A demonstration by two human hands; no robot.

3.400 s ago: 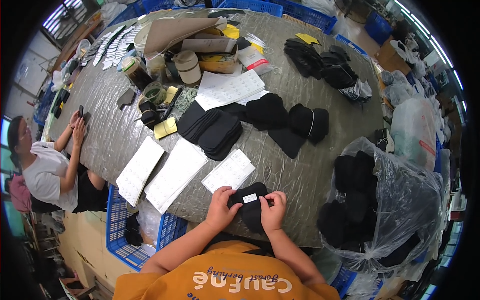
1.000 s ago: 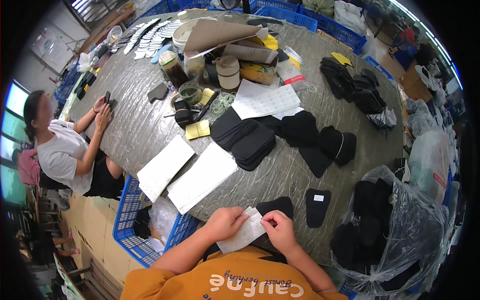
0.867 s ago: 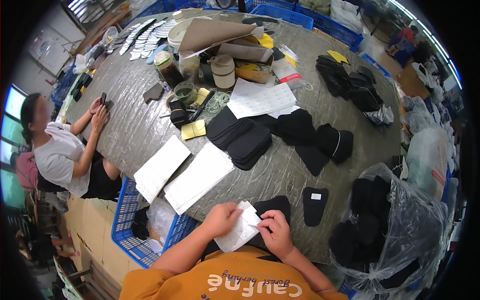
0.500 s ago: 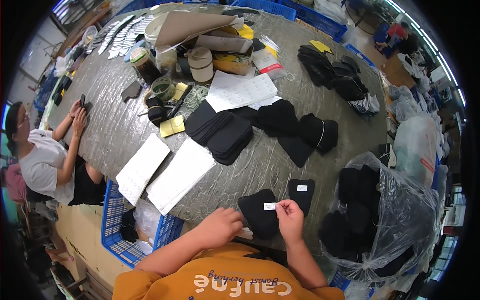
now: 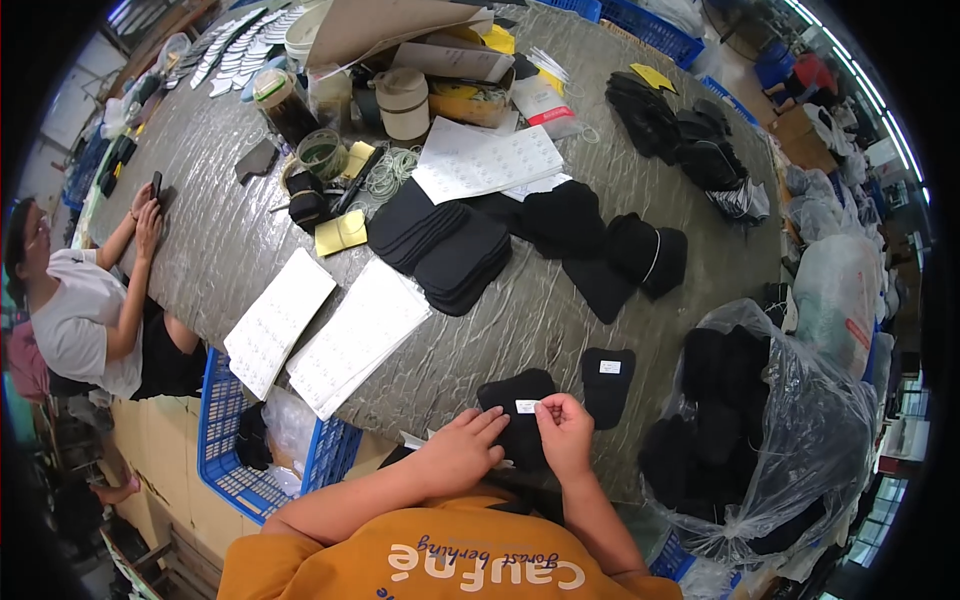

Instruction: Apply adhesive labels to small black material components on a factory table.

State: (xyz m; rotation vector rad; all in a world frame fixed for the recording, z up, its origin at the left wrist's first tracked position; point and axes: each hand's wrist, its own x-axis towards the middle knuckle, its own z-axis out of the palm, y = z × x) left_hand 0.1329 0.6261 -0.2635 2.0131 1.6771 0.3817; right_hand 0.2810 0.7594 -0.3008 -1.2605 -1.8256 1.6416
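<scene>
From my remote seat I see the right hand's (image 5: 566, 436) grip closed in a fingertip pinch at the edge of a small white label (image 5: 526, 406), while the left hand's (image 5: 462, 448) grip is loose, fingers nearly straight over the near-left side of the black fabric pad (image 5: 516, 388) on the counter (image 5: 480, 345). One labelled pad (image 5: 605, 400) lies finished, I judge, just to the right; this label's bonding I cannot tell, and the pad stack (image 5: 463, 255) beyond shows no labels on top.

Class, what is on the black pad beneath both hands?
A white label, held over it by the right hand. The left hand hides part of the black pad.
</scene>
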